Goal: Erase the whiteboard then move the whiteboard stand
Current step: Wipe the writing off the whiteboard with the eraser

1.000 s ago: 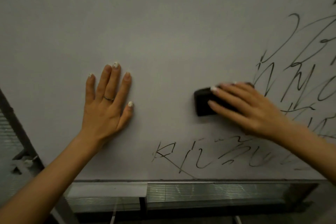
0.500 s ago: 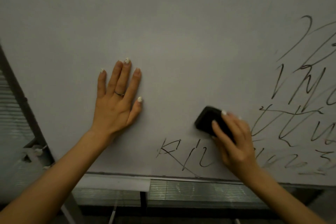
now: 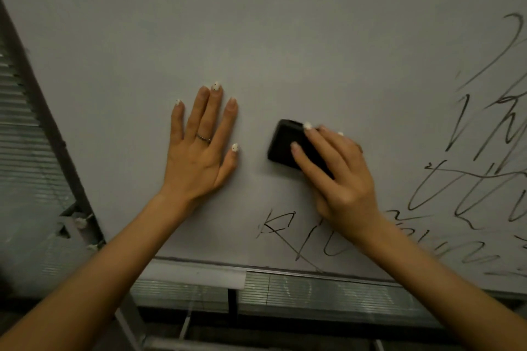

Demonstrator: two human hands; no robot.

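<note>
Whiteboard (image 3: pixel 285 37): fills most of the view, tilted a little in the frame; left and upper areas wiped bare, right side and lower right covered in black scribbles.
Writing (image 3: pixel 470 151): loose black strokes down the right side, blurred at the far edge; 1 more row (image 3: pixel 288 236) low on the board, just under the right hand and running off to the right.
Eraser (image 3: pixel 288 145): small, black, rounded corners, pressed flat on the board near the middle, above the lower row of writing, just right of the left hand but apart from it.
Right hand (image 3: pixel 339 179): laid over the right part of the eraser, fingers curled down on its top and edges, gripping it against the board; pale nails showing at the eraser's top edge.
Left hand (image 3: pixel 199 151): flat on the bare board, fingers straight and slightly spread, pointing up, thumb out to the right; holding nothing.
Ring (image 3: pixel 204 137): thin band on 1 finger of the left hand.
Board frame (image 3: pixel 51 128): dark strip down the left edge, slanting; grey metal bracket (image 3: pixel 72 222) low beside it.
Tray (image 3: pixel 196 273): pale ledge under the bottom edge of the board, left of centre.
Blinds (image 3: pixel 17 137): grey slats behind the board at the left, more below the bottom edge.
</note>
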